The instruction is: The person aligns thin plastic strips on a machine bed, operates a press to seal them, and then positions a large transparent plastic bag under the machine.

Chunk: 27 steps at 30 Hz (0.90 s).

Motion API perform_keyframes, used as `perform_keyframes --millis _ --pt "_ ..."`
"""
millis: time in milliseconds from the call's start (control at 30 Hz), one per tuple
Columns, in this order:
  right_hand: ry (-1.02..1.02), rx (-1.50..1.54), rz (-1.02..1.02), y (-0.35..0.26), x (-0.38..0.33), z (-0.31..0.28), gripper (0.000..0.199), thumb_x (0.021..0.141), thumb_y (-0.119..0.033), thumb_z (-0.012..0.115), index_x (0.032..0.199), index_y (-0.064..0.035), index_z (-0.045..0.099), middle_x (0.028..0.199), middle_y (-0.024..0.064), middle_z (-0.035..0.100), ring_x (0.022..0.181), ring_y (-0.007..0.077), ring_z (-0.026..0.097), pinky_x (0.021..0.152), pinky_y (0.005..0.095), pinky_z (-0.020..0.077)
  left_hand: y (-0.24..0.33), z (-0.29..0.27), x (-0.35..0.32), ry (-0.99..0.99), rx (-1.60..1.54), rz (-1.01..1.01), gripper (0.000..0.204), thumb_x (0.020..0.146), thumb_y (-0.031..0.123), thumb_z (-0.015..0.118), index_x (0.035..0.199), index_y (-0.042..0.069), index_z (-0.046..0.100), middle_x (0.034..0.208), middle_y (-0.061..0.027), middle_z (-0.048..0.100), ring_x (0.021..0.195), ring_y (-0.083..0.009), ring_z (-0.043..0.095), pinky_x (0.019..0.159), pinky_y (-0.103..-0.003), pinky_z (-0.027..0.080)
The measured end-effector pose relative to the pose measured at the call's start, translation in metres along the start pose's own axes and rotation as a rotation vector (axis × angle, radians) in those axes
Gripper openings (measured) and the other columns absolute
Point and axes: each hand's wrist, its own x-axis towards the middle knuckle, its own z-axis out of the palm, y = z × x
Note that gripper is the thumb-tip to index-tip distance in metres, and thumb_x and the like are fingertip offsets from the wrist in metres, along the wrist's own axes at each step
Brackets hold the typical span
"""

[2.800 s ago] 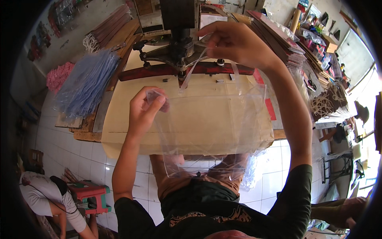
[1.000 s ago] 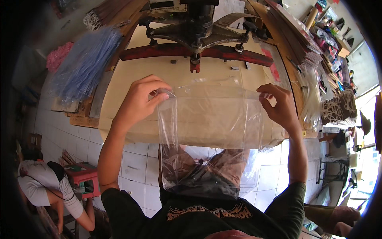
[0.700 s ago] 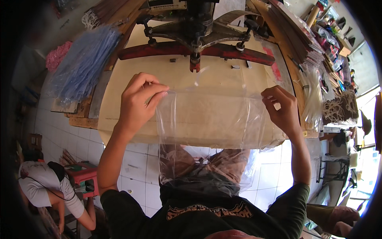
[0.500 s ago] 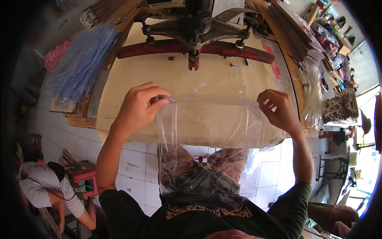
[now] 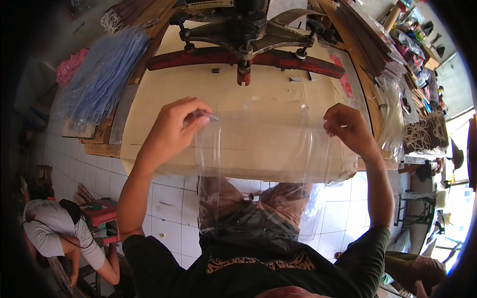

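A clear plastic bag [image 5: 263, 164] hangs spread between my two hands, its lower part draped past the table edge over my lap. My left hand [image 5: 181, 121] pinches its upper left corner between thumb and fingers. At the upper right corner, the fingers of my right hand [image 5: 348, 129] are closed on the plastic. Beneath the bag's upper part is the tan board [image 5: 164, 109] covering the worktable. Beyond both hands stands a machine head with a long red bar [image 5: 198, 58] across it and a small notched red tip [image 5: 243, 79] in the middle.
To the left lies a stack of bluish plastic sheets [image 5: 104, 74], with a pink bundle [image 5: 72, 67] behind it. Pale strips [image 5: 390, 119] and bundled cords [image 5: 425, 134] lie right. Small dark pieces [image 5: 294, 79] rest near the bar. Another person [image 5: 64, 228] sits at lower left.
The bag's upper edge has shifted slightly and its front looks smoother. Both hands keep their hold at the corners, the right one rotated a little. My view has shifted slightly.
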Motion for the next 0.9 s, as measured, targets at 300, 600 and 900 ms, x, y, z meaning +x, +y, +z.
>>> perform_keyframes --millis 300,600,900 --pt "0.159 -0.407 -0.120 0.001 0.009 0.013 0.014 0.080 -0.005 0.078 0.093 -0.0040 0.073 0.085 0.0064 0.071 0.073 0.0178 0.067 0.066 0.0317 0.0526 -0.014 0.005 0.008 -0.018 0.277 0.077 0.012 0.084 0.005 0.074 0.096 0.003 0.075 0.092 -0.0081 0.068 0.085 -0.0251 0.066 0.076 -0.034 0.053" --pt "0.177 -0.608 -0.335 -0.004 0.007 0.017 0.013 0.077 -0.003 0.077 0.088 -0.0085 0.073 0.082 0.0058 0.068 0.083 0.0263 0.063 0.071 0.0391 0.0514 -0.020 0.008 0.006 0.002 0.423 0.334 0.008 0.080 0.004 0.076 0.088 0.003 0.076 0.086 -0.0063 0.066 0.082 -0.0237 0.065 0.074 -0.036 0.053" --pt "0.336 -0.732 -0.536 0.001 -0.008 0.033 0.014 0.073 0.002 0.074 0.082 -0.0064 0.067 0.082 0.0053 0.064 0.081 0.0254 0.061 0.069 0.0393 0.0507 -0.018 0.023 -0.008 0.131 0.605 0.569 0.008 0.076 -0.002 0.074 0.082 0.001 0.069 0.090 -0.0073 0.067 0.086 -0.0249 0.066 0.077 -0.039 0.053"
